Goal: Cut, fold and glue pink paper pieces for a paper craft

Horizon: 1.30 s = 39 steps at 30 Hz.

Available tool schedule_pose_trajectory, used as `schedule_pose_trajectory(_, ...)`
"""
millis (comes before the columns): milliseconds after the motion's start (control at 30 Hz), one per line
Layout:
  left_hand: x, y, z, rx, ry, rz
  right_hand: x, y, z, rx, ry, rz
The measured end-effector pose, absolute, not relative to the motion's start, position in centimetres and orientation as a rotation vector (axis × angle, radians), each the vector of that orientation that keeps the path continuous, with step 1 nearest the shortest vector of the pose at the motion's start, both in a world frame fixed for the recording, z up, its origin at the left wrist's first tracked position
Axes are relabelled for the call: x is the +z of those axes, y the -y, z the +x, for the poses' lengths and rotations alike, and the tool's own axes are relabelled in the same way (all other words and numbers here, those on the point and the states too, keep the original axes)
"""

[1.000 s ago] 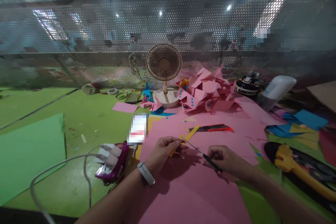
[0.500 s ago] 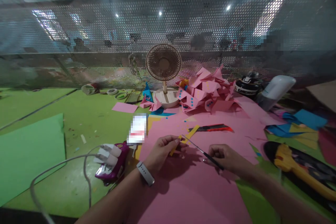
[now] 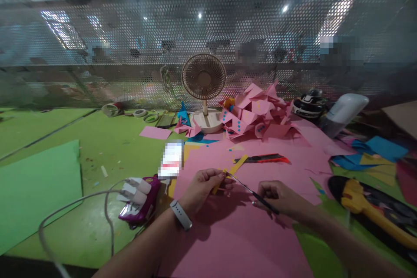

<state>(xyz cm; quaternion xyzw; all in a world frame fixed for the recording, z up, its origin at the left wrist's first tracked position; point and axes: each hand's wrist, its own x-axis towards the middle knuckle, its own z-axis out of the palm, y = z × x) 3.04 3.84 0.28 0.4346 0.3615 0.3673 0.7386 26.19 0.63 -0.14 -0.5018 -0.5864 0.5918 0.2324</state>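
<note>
My left hand is closed in a pinch on a narrow yellow paper strip, over a large pink paper sheet. Closed fingers of my right hand grip a slim pointed metal tool with a black handle; its exact kind is unclear. The tool's tip reaches the left fingertips, by the strip's upper end. Another yellow strip lies just beyond, among tiny yellow bits and blue squares. Behind it rests a red and black utility knife.
A small fan stands at the back beside a heap of folded pink papers. To the left are a lit phone and a purple power adapter with cables. A black tray holding a yellow-handled tool sits at right.
The metal tool's tip has dropped slightly toward the yellow strip at my left fingertips. Both hands otherwise stay nearly in place, and the view has shifted a little.
</note>
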Motion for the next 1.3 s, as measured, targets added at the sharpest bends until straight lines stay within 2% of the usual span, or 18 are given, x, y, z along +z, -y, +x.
schedule_pose_trajectory(1300,-0.16,-3.95,3.06,0.803,-0.791,0.917,-0.67,-0.76,26.42,1.516,1.691,-1.41)
